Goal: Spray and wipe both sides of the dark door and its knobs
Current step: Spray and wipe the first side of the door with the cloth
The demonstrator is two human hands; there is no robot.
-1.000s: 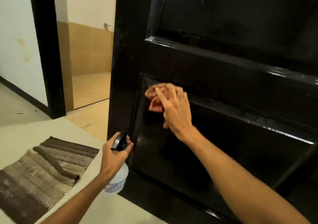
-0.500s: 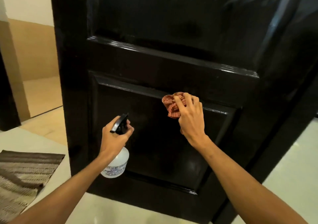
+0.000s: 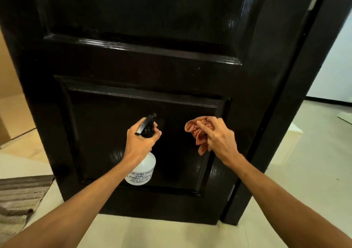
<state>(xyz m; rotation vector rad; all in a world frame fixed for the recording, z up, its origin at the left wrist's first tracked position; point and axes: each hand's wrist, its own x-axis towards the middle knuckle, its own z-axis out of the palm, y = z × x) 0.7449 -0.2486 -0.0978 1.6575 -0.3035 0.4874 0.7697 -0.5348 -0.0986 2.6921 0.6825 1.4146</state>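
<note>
One dark door (image 3: 171,66) fills the view, its lower panel facing the person. The cloth (image 3: 198,133), bunched in the gripping right hand (image 3: 219,139), has slid from the panel's top edge down towards its right side, so wiping of this face seems to be well under way. The left hand (image 3: 141,141) grips the spray bottle (image 3: 142,169), now raised closer to the cloth. No knobs show.

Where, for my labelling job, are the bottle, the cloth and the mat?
bottle (image 3: 141,170): head view, on its clear body.
cloth (image 3: 200,139): head view, on its bunched folds.
mat (image 3: 18,196): head view, on its striped top.
</note>
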